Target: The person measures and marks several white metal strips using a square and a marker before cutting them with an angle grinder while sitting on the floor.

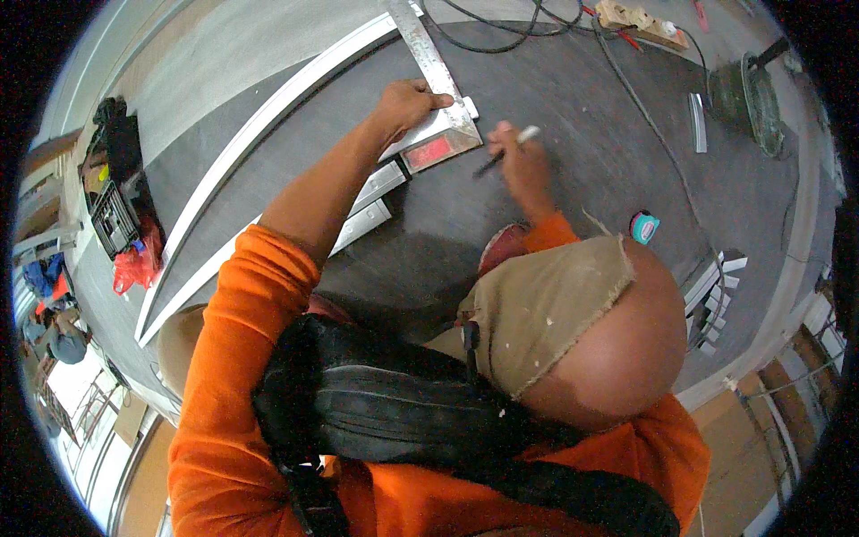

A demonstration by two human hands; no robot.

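My left hand [412, 107] is closed over a metal try square [426, 54], its thumb on the worn steel blade. The square's handle, with a red patch [431, 152], lies near a long white profile strip [201, 282], whose end passes beneath the square and my hand. Two shorter silvery profile pieces [365, 224] rest beside that strip, below my left wrist. To the right of the square, my right hand [522, 166] grips a marker pen [529, 134] with a pale end up and a dark end pointing down-left, apart from the square.
Another long white strip [259, 121] curves along the far left. At right lie a turquoise tape measure [643, 227], short profile offcuts [716, 300], a black cable [658, 134] and a bucket [747, 107]. A wooden socket block [640, 22] sits far right; a red bag [139, 262] lies left.
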